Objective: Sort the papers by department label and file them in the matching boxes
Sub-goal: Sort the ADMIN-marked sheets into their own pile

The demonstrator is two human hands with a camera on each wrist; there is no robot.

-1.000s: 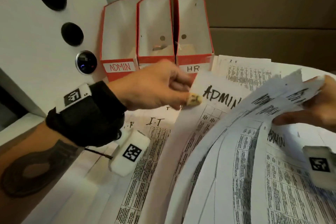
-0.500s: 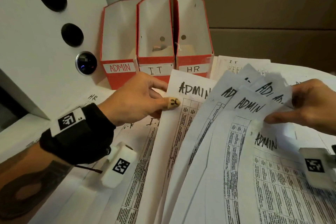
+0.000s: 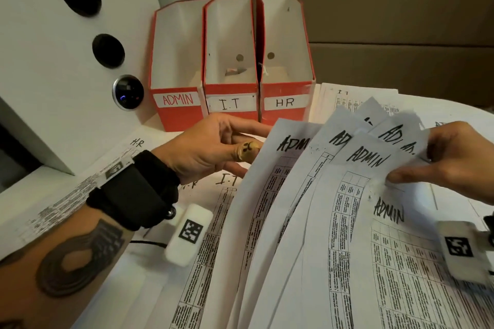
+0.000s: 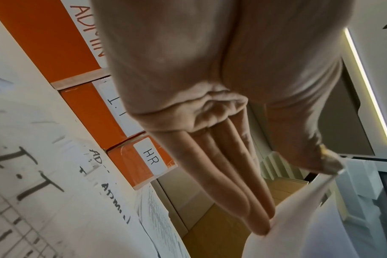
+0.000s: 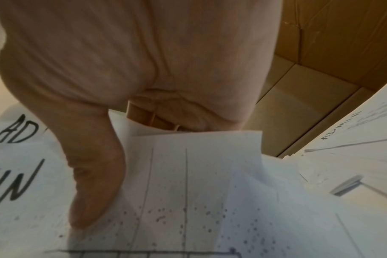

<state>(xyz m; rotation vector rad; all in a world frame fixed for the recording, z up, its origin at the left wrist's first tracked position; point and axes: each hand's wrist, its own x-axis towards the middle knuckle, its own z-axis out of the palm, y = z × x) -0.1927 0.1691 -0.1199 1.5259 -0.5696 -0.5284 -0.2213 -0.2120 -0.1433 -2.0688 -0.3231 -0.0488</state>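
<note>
Head view: three red boxes stand side by side at the back of the desk (image 3: 149, 125), labelled ADMIN (image 3: 177, 100), I.T (image 3: 231, 103) and HR (image 3: 284, 101) from left to right. All three touch their neighbours. A fan of sheets marked ADMIN (image 3: 294, 195) is lifted in front of them, curving up from the lower edge of the picture. The left hand (image 3: 211, 147) sits at the fan's left edge, just in front of the I.T box; its fingers reach behind the outermost sheet and the thumb lies against its near edge. The right hand (image 3: 454, 160) holds the fan's right side, thumb on top of the front sheet, grip clamped on the paper. More sheets lie flat on the desk beneath, one marked I.T (image 3: 227, 180) and one marked H.R (image 3: 136, 141). A white panel (image 3: 53, 61) with three round dark fittings stands at left.

Left wrist view: the fingers (image 4: 232, 183) lie straight and together, tips touching the edge of a raised sheet (image 4: 309, 218). The thumb tip meets the same sheet higher up. The three box labels show behind.

Right wrist view: the thumb (image 5: 95, 174) presses flat on a printed sheet (image 5: 199, 183); the fingers are hidden behind the paper. Cardboard (image 5: 320, 52) fills the background.
</note>
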